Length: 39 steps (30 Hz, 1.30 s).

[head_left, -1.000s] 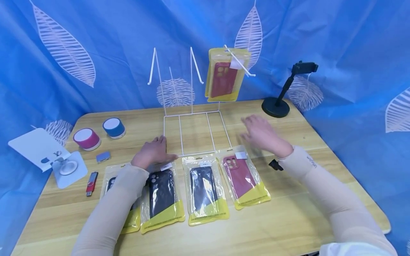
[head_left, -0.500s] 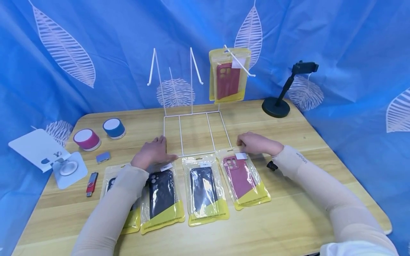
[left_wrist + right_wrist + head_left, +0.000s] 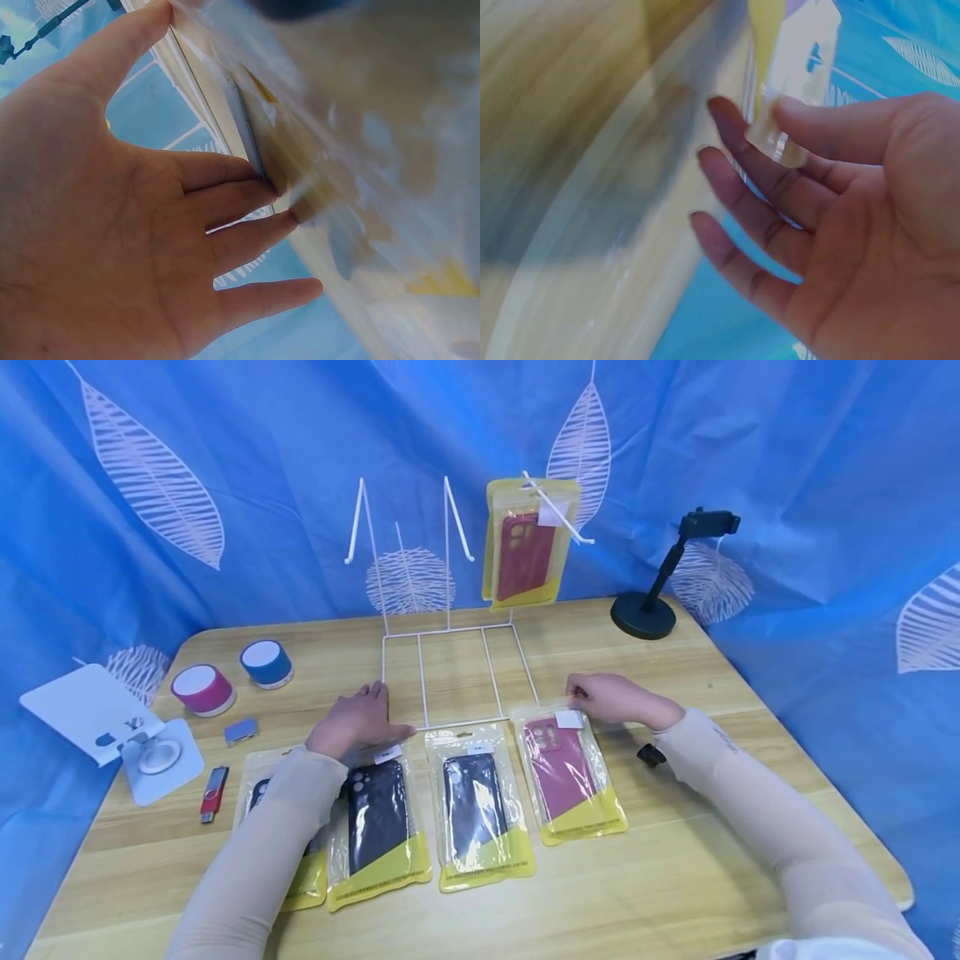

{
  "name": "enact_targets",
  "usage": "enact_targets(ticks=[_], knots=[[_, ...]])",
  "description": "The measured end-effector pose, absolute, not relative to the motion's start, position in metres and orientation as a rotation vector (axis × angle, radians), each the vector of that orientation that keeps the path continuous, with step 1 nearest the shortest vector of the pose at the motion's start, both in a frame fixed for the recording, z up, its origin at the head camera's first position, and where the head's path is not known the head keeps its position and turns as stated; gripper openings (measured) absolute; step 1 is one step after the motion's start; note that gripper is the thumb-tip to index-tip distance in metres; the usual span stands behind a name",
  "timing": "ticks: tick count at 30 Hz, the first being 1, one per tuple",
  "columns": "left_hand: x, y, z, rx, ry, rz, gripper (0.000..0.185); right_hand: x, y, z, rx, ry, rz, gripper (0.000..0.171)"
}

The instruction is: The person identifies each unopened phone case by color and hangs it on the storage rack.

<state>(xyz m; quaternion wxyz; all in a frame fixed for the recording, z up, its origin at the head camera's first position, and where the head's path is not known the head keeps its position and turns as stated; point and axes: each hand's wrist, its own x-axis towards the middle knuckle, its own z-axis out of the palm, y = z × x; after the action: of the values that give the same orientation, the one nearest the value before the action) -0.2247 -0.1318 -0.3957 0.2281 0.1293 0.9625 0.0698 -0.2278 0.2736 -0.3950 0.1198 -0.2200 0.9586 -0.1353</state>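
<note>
The right hand (image 3: 611, 699) pinched the top edge of the red phone-case packet (image 3: 567, 774) between thumb and forefinger. The left hand (image 3: 356, 721) lay flat, fingers relaxed, against the white wire rack (image 3: 448, 635). The packet's white label (image 3: 568, 719) was unreadable.

Head view looks down over the table (image 3: 675, 877); wrist views sit close.

Left hand (image 3: 352, 722) lies flat with fingers spread; right hand (image 3: 611, 700) pinches, thumb against forefinger.
</note>
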Motion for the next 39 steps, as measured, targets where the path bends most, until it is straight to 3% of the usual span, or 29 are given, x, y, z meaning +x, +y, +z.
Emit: enact_targets(ticks=[8,23,39], knots=[[-0.225,-0.131,-0.397,0.333,2.652,0.203,0.102,-0.209,0.284,-0.369,-0.635,3.012,-0.758,0.014],[-0.226,-0.134,-0.399,0.369,2.652,0.201,0.104,-0.173,0.275,-0.329,-0.935,3.261,-1.209,0.004],[-0.225,-0.134,-0.402,0.347,2.663,0.224,0.104,-0.189,0.273,-0.256,-1.109,3.379,-1.408,0.007]])
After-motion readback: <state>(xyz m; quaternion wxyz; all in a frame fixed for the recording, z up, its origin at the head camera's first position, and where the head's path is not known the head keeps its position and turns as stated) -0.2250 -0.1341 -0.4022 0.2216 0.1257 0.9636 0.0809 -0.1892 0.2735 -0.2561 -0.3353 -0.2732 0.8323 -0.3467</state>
